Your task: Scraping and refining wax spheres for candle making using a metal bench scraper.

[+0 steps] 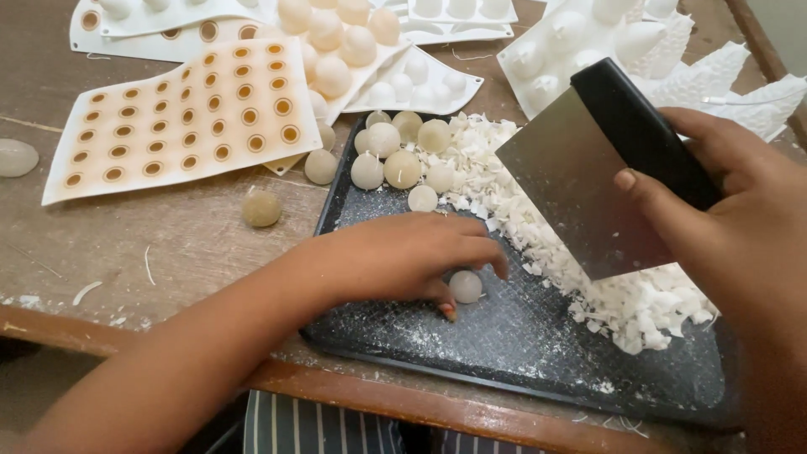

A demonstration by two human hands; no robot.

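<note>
- Surface: worn wooden table [168,244], scratched, with a reddish front edge; white wax crumbs scattered near that edge. Striped dark cloth shows below the edge. Nothing of the room beyond the tabletop is visible.
- Black tray [538,353] sits at the table's front, textured bottom dusted with white powder.
- Pile of white wax shavings [622,307] runs diagonally across the tray, from its far edge to the right side.
- Cluster of wax half-spheres [395,151] at the tray's far left corner, pale cream to translucent; two more lie just off the tray's corner, and a darker tan ball [261,208] lies alone on the wood.
- Flat silicone mould [181,118] left of the tray, white with rows of small orange-ringed holes. More white silicone moulds [437,50] behind, some still loaded with domes; cone-shaped and textured moulds at far right.
- Flattened pale wax piece [15,157] at the far left edge.
- Left hand [403,256] reaches over the tray's left side, fingers curled down, fingertips pinching a small white wax ball [466,287] against the tray floor. Ball is smooth, round, off-white, near tray centre, just left of the shavings.
- Right hand [740,244] is closed around the black handle of a metal bench scraper [580,193]; the blade is tilted, lower edge down in the shavings, just right of the ball, not touching it.
</note>
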